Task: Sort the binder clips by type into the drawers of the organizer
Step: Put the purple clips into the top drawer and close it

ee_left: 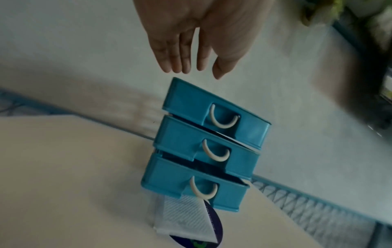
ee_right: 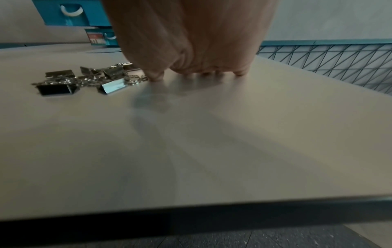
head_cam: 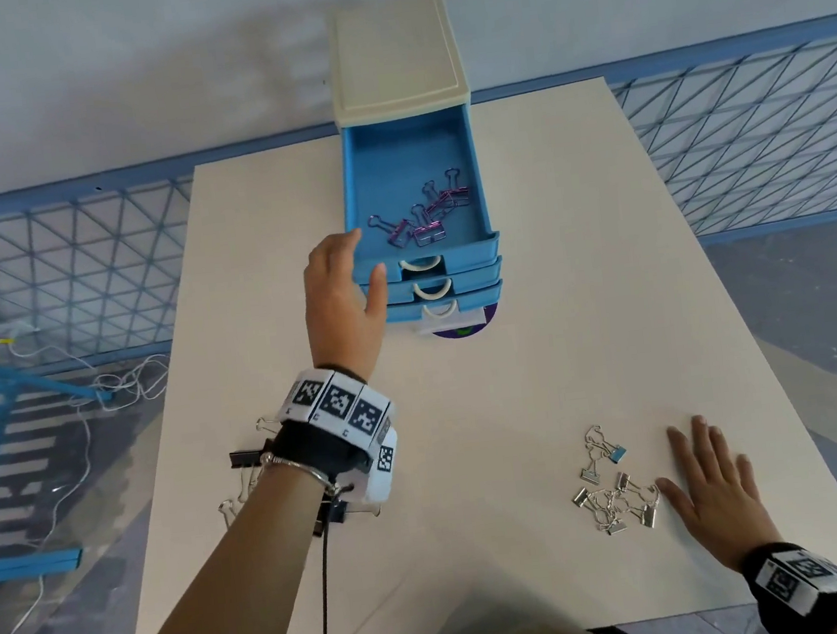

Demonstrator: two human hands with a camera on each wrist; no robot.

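Observation:
The organizer (head_cam: 394, 56) has a cream shell and three blue drawers, all pulled out. Its top drawer (head_cam: 411, 173) (ee_left: 214, 110) holds several purple binder clips (head_cam: 421, 218). My left hand (head_cam: 341, 294) (ee_left: 195, 42) hovers at the drawer's front left corner with straight fingers and holds nothing. Silver binder clips (head_cam: 613, 490) (ee_right: 84, 80) lie in a loose pile at the table's front right. My right hand (head_cam: 707, 482) (ee_right: 191, 50) rests flat on the table just right of that pile. Black binder clips (head_cam: 245, 461) lie mostly hidden under my left wrist.
The beige table (head_cam: 516, 384) stands against a blue wire-mesh fence (head_cam: 747, 127). A white and purple packet (head_cam: 458, 325) (ee_left: 191, 223) sticks out under the bottom drawer. White cables (head_cam: 103, 386) trail over the floor on the left.

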